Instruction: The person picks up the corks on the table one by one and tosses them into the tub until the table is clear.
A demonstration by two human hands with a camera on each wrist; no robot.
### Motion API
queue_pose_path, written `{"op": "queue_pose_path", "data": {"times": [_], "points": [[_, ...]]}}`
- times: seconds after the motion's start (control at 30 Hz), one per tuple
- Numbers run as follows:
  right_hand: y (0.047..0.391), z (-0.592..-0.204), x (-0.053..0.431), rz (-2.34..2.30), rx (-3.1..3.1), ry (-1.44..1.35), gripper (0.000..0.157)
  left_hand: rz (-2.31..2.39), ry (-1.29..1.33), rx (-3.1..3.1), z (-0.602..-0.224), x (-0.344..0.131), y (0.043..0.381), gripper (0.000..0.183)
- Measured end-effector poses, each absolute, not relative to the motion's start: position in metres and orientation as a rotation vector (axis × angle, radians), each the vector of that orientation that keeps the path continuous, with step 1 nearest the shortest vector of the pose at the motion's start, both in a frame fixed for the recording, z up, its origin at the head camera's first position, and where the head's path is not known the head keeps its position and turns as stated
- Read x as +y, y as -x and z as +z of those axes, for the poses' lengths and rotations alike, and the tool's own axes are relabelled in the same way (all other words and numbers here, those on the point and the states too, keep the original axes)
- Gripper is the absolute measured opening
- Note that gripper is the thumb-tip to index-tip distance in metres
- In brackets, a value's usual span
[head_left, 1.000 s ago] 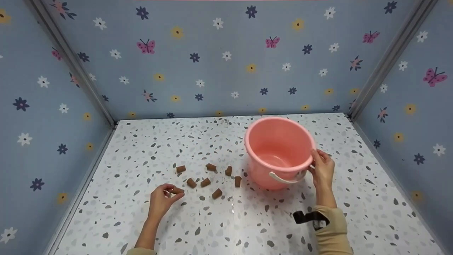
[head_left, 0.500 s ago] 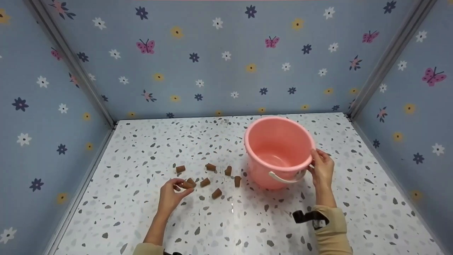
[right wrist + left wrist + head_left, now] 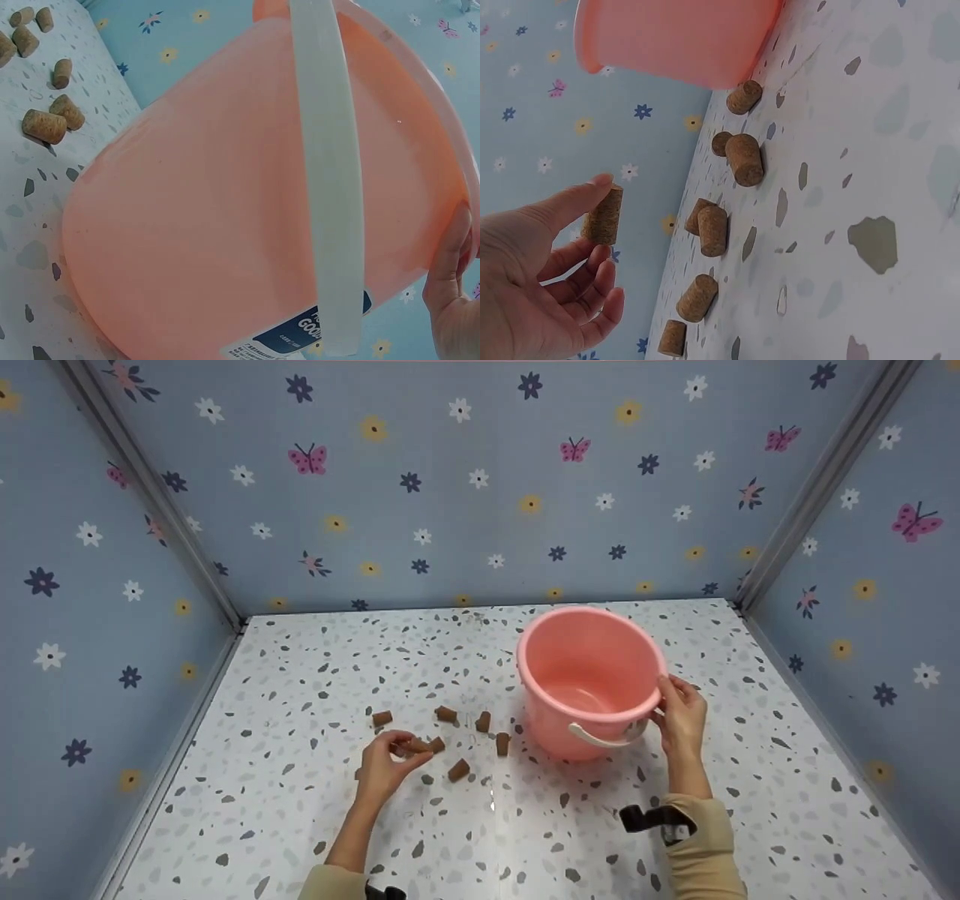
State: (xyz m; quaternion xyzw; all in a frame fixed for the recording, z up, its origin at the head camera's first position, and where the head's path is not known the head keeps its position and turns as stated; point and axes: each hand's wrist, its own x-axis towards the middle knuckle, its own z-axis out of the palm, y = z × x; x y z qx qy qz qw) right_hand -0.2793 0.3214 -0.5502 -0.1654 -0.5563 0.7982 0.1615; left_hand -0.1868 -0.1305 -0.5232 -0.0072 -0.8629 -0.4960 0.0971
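Between thumb and fingertips, my left hand (image 3: 386, 765) pinches a brown cork (image 3: 602, 216), held above the table among the loose corks. The cork's tapered side shows in the left wrist view. My right hand (image 3: 684, 716) grips the rim of a pink bucket (image 3: 566, 735) at its right side, thumb over the edge. The bucket stands tilted toward me, and its inside shows no corks in the head view. Its white handle (image 3: 330, 172) hangs down the front. Several corks lie left of the bucket, among them one near its base (image 3: 502, 744) and one nearer me (image 3: 459, 769).
A white speckled tabletop (image 3: 300, 660) carries everything. Blue flowered panels (image 3: 480, 510) enclose it at the back and both sides. A printed label (image 3: 289, 334) is on the bucket's side. Black straps are on both wrists.
My left hand has moved right and slightly away from me across the corks, still pinching its cork. My right hand and the bucket have stayed in place.
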Motion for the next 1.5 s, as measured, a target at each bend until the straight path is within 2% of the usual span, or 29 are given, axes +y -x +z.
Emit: {"op": "queue_pose_path", "data": {"times": [0.13, 0.23, 0.3, 0.4, 0.53, 0.67, 0.9, 1.03, 1.13, 1.37, 1.43, 1.5], "points": [[0.280, -0.550, 0.324, 2.333, -1.558, 0.475, 0.043, -1.484, 0.038, -2.547, -0.520, -0.123, 0.190, 0.036], [0.290, -0.565, 0.331, 2.282, -1.609, 0.501, 0.051, -1.502, 0.064, -2.528, -0.517, -0.117, 0.193, 0.036], [0.304, -0.589, 0.338, 2.207, -1.623, 0.499, 0.058, -1.507, 0.091, -2.517, -0.516, -0.113, 0.194, 0.036], [0.316, -0.610, 0.345, 2.175, -1.605, 0.478, 0.062, -1.529, 0.124, -2.500, -0.513, -0.106, 0.196, 0.036], [0.319, -0.615, 0.347, 2.176, -1.597, 0.492, 0.063, -1.541, 0.164, -2.486, -0.511, -0.097, 0.199, 0.036], [0.312, -0.605, 0.343, 2.182, -1.639, 0.507, 0.063, -1.526, 0.188, -2.489, -0.506, -0.089, 0.201, 0.034], [0.276, -0.545, 0.321, 2.369, -1.516, 0.439, 0.043, -1.564, 0.267, -2.433, -0.496, -0.075, 0.208, 0.036], [0.264, -0.523, 0.308, 2.328, -1.545, 0.453, 0.041, -1.580, 0.328, -2.407, -0.489, -0.067, 0.213, 0.037], [0.266, -0.525, 0.308, 2.278, -1.596, 0.510, 0.046, -1.585, 0.336, -2.421, -0.482, -0.061, 0.216, 0.038], [0.303, -0.591, 0.339, 2.205, -1.617, 0.445, 0.056, -1.598, 0.359, -2.418, -0.467, -0.049, 0.221, 0.038], [0.297, -0.578, 0.333, 2.216, -1.613, 0.451, 0.055, -1.599, 0.372, -2.411, -0.463, -0.046, 0.221, 0.038], [0.277, -0.543, 0.316, 2.225, -1.634, 0.508, 0.052, -1.601, 0.385, -2.407, -0.458, -0.042, 0.221, 0.038]]}}
